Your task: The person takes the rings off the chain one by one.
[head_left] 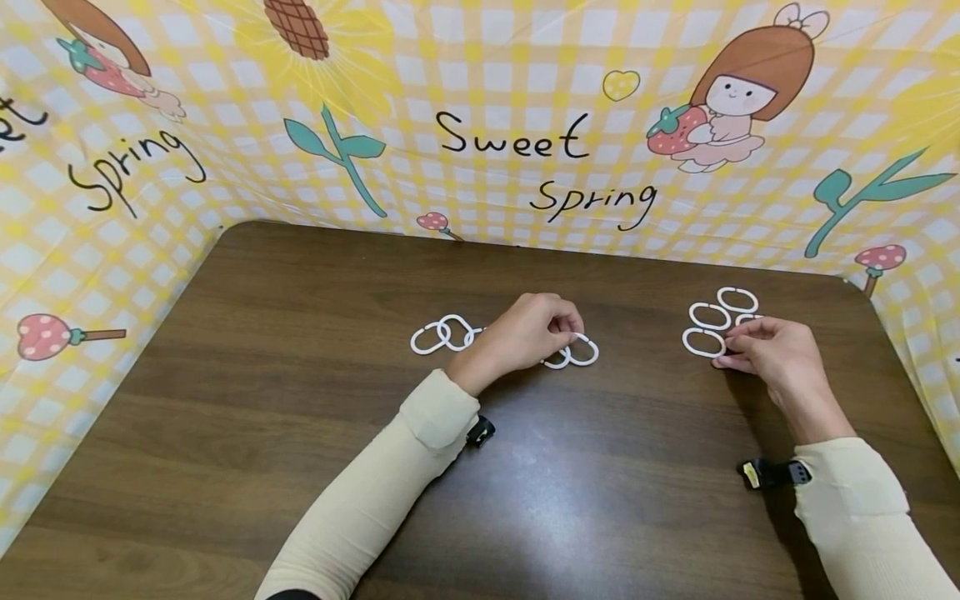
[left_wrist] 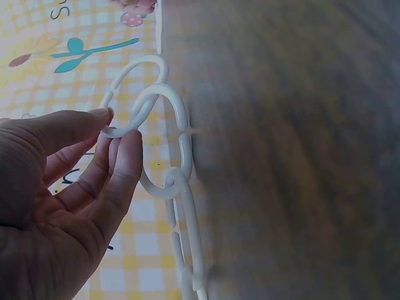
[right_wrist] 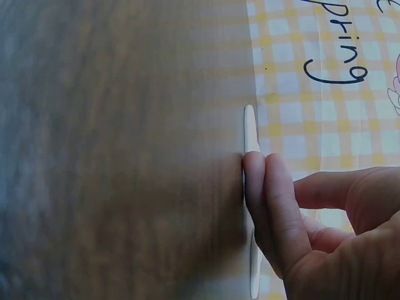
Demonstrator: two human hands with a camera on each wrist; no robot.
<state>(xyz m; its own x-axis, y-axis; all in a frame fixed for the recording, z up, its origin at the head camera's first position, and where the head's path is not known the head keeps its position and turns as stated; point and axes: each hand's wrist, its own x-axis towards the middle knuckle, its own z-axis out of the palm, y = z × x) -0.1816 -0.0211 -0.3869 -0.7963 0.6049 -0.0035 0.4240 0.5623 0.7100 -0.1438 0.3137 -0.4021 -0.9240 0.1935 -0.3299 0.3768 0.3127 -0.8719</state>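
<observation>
In the head view, my left hand point(head_left: 525, 329) pinches a white oval plastic chain link point(head_left: 583, 350) at the right end of a short chain. More joined links point(head_left: 453, 332) lie to the left, partly hidden behind the wrist. Close up in the left wrist view, the thumb and fingers of that hand point(left_wrist: 75, 162) hold the raised end link point(left_wrist: 147, 59). My right hand point(head_left: 776, 354) is at a group of loose white links, its fingertips by the nearest link point(head_left: 703, 355). In the right wrist view, straight fingers point(right_wrist: 275, 200) touch a link point(right_wrist: 250, 122) lying flat.
Other loose links point(head_left: 738, 289) lie just behind the right hand, one partly covered by it. Everything lies on a dark brown wooden table point(head_left: 225, 417). A yellow checked cloth point(head_left: 487, 67) with printed pictures stands along the back and sides.
</observation>
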